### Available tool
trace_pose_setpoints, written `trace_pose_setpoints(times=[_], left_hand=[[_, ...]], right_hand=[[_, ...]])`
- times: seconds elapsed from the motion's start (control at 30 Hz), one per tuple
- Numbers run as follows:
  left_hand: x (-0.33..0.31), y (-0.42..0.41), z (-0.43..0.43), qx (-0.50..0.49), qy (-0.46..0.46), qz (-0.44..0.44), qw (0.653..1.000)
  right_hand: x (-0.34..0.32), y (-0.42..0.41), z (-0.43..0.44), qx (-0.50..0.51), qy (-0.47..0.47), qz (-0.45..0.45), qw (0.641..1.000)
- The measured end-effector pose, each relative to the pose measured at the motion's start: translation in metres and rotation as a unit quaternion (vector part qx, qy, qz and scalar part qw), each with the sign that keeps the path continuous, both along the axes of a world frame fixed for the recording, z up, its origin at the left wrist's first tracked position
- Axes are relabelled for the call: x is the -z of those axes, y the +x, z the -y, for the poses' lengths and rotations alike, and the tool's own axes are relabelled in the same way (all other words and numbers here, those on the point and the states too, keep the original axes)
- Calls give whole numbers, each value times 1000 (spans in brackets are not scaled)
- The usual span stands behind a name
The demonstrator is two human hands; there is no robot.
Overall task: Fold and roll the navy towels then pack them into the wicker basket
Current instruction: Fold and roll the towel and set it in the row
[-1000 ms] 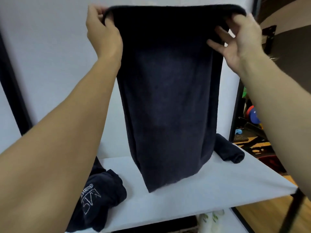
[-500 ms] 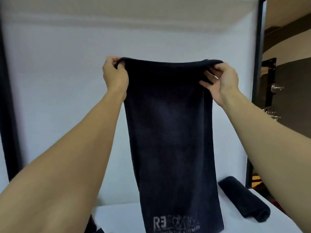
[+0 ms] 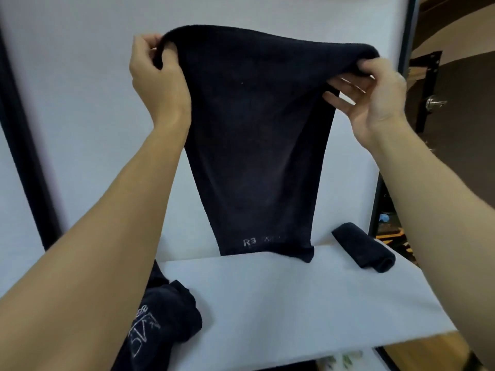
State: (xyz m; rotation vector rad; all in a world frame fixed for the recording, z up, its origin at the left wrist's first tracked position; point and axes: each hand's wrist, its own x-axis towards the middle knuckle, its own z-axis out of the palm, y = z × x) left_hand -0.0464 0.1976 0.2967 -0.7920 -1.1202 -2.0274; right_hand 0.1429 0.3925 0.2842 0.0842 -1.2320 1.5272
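both hands [image 3: 158, 76] [image 3: 375, 95] gripping hanging navy towel [image 3: 257, 145]

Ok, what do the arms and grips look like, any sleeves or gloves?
Both grips are bare hands: the left grip and right grip wear no gloves, and no rings show on the fingers in view. The left arm and right arm are bare as far as the frame shows, with no sleeves, watch or bands at the wrists.
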Motion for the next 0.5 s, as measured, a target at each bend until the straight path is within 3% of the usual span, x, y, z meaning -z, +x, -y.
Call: trace_pose_setpoints(times=[0.17,0.27,0.33,0.43,0.5], left_hand=[[61,8,10,8,-57,62,996],[104,-6,7,26,-190,129,973],[140,-24,0,35,-329,202,922],[200,-56,-12,103,-514,334,783],[232,-74,-21,129,-580,384,707]], right_hand=[[45,21,8,114,51,103,987],[83,23,-11,212,94,270,935],[116,20,-32,214,87,395,889],[169,10,-64,157,44,512,843],[199,-1,-81,129,10,547,827]])
